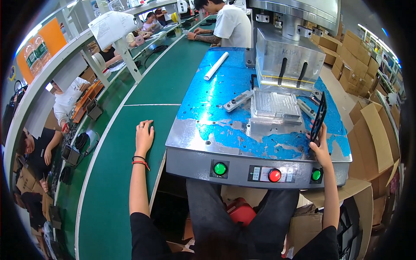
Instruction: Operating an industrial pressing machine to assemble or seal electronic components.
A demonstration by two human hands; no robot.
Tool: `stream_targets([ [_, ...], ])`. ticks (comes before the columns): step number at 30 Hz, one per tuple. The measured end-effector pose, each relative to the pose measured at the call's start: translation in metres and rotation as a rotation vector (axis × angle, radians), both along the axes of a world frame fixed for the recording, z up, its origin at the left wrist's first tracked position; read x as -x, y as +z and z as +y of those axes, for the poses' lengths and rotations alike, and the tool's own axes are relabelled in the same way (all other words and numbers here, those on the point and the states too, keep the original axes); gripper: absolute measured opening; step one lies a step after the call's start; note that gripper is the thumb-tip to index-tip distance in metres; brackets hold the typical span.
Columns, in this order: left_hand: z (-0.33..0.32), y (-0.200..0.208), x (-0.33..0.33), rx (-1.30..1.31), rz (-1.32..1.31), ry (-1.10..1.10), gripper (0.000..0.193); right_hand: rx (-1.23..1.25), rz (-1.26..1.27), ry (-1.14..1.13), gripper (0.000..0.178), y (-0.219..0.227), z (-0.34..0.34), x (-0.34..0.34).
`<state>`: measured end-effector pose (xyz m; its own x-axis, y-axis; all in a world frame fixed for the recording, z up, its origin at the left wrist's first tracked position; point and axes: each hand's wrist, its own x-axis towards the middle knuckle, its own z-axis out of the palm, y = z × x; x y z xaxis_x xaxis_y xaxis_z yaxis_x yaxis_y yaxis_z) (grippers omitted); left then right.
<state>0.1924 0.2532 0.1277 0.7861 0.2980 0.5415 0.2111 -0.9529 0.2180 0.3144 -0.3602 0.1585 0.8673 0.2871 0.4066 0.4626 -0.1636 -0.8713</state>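
My left hand (144, 135) rests on the green conveyor belt (121, 173), its fingers loosely bent and a little apart, with nothing seen in them. At the right side of the press table, my right hand (320, 149) grips a thin black plastic frame (320, 116) by its lower end. The frame stands nearly upright, seen almost edge-on. To the left of it, a clear block-like fixture (277, 105) sits on the worn blue table top (225, 134). Above the fixture hangs the metal press head (288, 58), raised apart from it.
Green buttons (220, 168) and a red button (274, 175) line the machine's front edge. A white roll (216, 66) lies on the table's far left. Cardboard boxes (372, 134) crowd the right. A person in a white shirt (232, 26) works farther up the belt.
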Motion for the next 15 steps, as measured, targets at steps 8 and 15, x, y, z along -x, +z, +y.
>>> stream_targets([
  [8, 0.0007, -0.0005, 0.0006, -0.025, -0.011, -0.006, 0.026, -0.025, 0.039, 0.008, 0.099, 0.0044, 0.0021, -0.0002],
  [15, -0.0012, 0.0003, 0.001, 0.005, 0.009, 0.004, 0.027, 0.028, 0.01, -0.009, 0.1, 0.0039, 0.0029, -0.0014],
])
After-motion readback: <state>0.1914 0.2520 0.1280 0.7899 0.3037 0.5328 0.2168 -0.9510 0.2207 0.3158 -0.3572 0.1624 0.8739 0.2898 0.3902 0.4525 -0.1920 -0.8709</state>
